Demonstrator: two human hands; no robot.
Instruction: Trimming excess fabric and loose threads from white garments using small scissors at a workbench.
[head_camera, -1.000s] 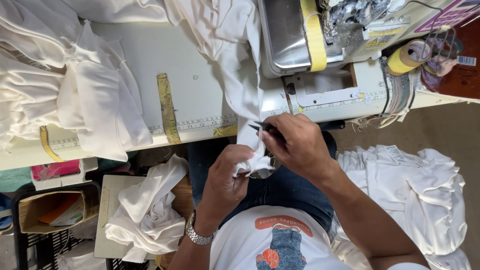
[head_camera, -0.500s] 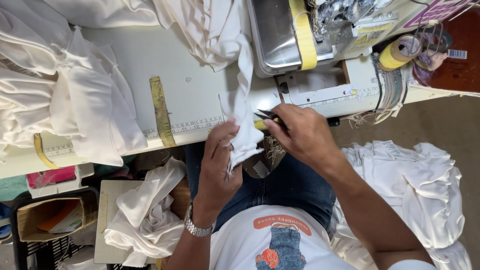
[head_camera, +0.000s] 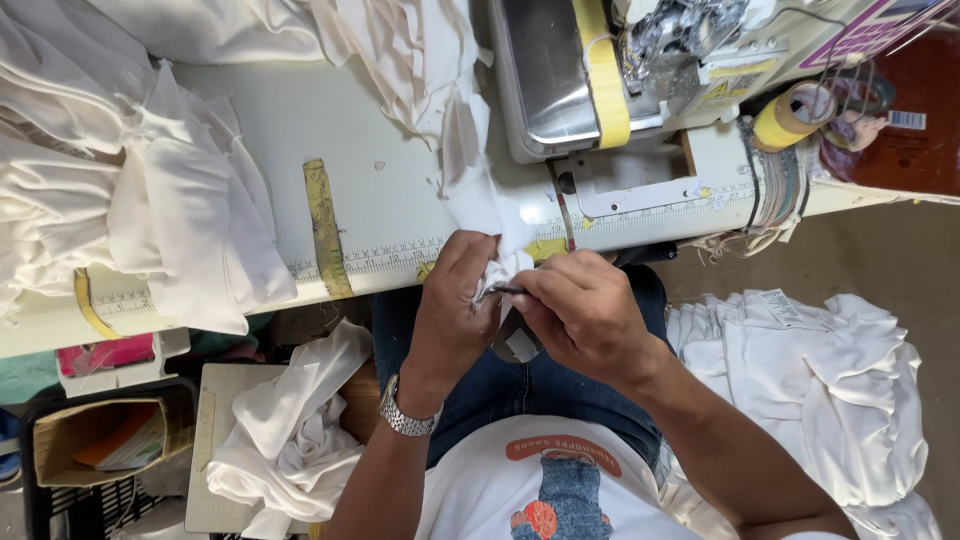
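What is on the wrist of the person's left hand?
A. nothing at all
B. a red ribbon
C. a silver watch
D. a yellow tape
C: a silver metal watch sits on the wrist below the left hand, which pinches the white cloth at the table edge.

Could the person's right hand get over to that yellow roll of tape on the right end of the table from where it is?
Probably yes. The right hand is busy pinching a small dark tool against the white fabric, but nothing blocks the way along the table edge to the yellow tape roll; it would have to let go first.
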